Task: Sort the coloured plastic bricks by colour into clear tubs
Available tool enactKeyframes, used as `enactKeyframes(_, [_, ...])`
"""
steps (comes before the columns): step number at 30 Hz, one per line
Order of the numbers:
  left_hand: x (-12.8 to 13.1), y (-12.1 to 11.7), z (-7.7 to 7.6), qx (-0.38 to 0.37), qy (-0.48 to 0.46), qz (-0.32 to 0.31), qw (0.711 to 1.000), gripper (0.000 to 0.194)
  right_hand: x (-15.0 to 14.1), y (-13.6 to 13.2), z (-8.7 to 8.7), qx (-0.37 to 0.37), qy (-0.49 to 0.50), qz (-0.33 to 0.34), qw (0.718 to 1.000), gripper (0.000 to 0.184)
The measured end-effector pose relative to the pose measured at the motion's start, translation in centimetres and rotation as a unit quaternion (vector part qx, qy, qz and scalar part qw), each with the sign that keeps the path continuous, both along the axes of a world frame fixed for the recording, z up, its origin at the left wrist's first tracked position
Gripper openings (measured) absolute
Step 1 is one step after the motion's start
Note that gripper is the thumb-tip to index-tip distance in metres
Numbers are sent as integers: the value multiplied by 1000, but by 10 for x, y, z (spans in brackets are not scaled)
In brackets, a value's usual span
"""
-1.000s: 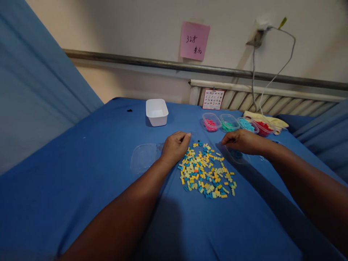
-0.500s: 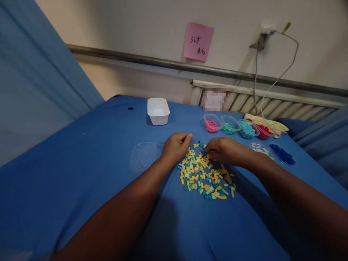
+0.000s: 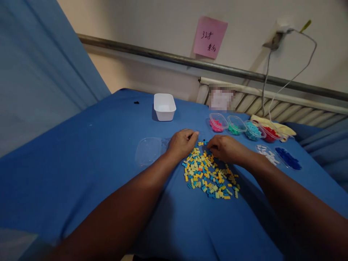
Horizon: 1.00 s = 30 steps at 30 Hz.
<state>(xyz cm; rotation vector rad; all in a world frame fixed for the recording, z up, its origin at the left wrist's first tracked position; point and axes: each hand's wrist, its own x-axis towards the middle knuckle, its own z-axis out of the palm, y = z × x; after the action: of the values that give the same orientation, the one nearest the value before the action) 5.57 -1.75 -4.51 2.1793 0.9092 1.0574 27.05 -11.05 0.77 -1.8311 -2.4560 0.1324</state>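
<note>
Compared with a second ago, the right hand [image 3: 227,148] has moved inward from beside the pile of toy building bricks [image 3: 208,179] to its far right edge, where its fingertips dip among the pieces; half a second ago it was already there. The left hand [image 3: 182,143] has kept its place at the pile's far left edge. The container of white bricks [image 3: 268,155] and the container of dark blue bricks [image 3: 288,158], largely hidden by the right arm at first, now show. The view has swung slightly, sliding the white tub [image 3: 165,115] rightward in it.

Both forearms angle in from the near corners, palms down. The left fingers curl with the thumb stretched forward near them; the right fingers bend down towards the thumb. The hands are near each other but apart; whether either pinches a brick cannot be told. The yellow and blue pile lies on the blue sheet [image 3: 89,163], between and nearer than the hands.
</note>
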Motion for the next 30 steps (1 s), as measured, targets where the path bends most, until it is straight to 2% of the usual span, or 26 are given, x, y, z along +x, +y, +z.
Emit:
enactKeyframes(3, [0,0,0,-1,3,2,1000,46,-5,7,-6,-28,-39,1,999,37])
enactKeyframes(7, [1,0,0,-4,6,0,1000,47,-3,18,-5,-60,-63,12,996,35])
enactKeyframes(13, [1,-1,1,-9,7,-6,1000,47,-9,31,10,-96,-63,10,993,34])
enactKeyframes(19, [1,-1,0,-12,1,-2,1000,46,-10,14,25,-107,-35,1,994,32])
enactKeyframes(24, [1,-1,-1,-11,0,-5,1000,47,-13,8,16,-120,-37,5,992,31])
enactKeyframes(30, [1,-2,0,-7,5,-7,1000,46,-17,26,7,-94,-88,23,991,34])
